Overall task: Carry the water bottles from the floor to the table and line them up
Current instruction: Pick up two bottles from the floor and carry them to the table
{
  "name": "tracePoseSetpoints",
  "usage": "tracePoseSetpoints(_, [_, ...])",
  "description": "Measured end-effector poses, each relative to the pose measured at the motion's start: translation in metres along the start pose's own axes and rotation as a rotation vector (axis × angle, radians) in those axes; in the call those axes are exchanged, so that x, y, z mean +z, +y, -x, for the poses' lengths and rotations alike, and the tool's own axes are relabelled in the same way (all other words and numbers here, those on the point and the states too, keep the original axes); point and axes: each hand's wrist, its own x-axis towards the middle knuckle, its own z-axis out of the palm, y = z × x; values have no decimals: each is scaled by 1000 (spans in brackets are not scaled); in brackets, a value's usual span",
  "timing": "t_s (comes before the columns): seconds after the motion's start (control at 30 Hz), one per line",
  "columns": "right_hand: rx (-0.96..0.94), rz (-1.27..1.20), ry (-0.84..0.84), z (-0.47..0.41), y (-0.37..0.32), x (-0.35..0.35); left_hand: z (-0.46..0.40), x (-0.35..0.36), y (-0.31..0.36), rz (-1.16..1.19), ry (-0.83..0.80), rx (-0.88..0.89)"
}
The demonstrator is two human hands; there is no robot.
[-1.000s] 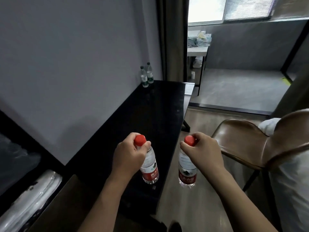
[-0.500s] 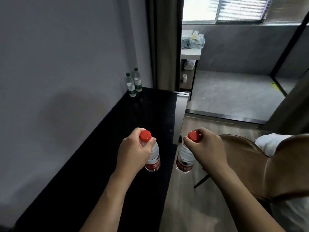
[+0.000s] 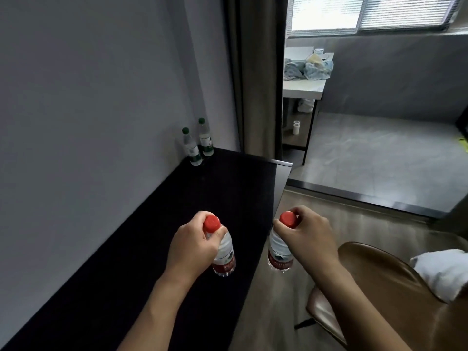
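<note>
1. At lower centre, the left hand (image 3: 191, 247) grips a red-capped clear plastic water bottle (image 3: 222, 252) by its neck, upright over the black table (image 3: 177, 224); contents unclear.
2. Right of it, the right hand (image 3: 307, 239) pinches a second red-capped bottle (image 3: 278, 252), upright, cap up, beyond the table's edge.
3. Two green-capped bottles (image 3: 198, 144) stand upright at the table's far corner.

Lighting: dim indoors; daylight from window (image 3: 367, 12) at 1 o'clock, blown out white w/ blinds barely legible. Wall (image 3: 88, 97) at 10 o'clock evenly grey, soft shadow toward 8. Table (image 3: 157, 249) near-black, no detail. Floor (image 3: 379, 153) at 2 o'clock w/ pale sheen. Quality: slight softness overall; wide-angle bending at edges, verticals lean.
</note>
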Motion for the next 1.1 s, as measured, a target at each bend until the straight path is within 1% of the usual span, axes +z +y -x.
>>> tracePoseSetpoints(0.13, [-10, -32, 0, -54, 14, 1, -38, 19, 14, 5, 23, -27])
tracePoseSetpoints(0.3, [-21, -20, -11, -109, 23, 19, -85, 35, 17, 30, 52, -40])
tracePoseSetpoints(0.43, [-31, -27, -42, -150, 20, 41, -124, 42, 9, 36, 40, -27])
tracePoseSetpoints(0.63, [-69, -32, -56, -206, -2, 74, -179, 40, -15, 53, 47, -7])
tracePoseSetpoints(0.87, [-141, -35, -72, -276, -23, 98, -235, 42, -32, 49, 69, -75])
tracePoseSetpoints(1.0, [-156, -19, -123, -323, -27, 120, -265, 50, -42, 44, 89, -112])
tracePoseSetpoints(1.1, [-158, -23, -170, -363, -21, 141, -291, 65, -51, 24, 102, -171])
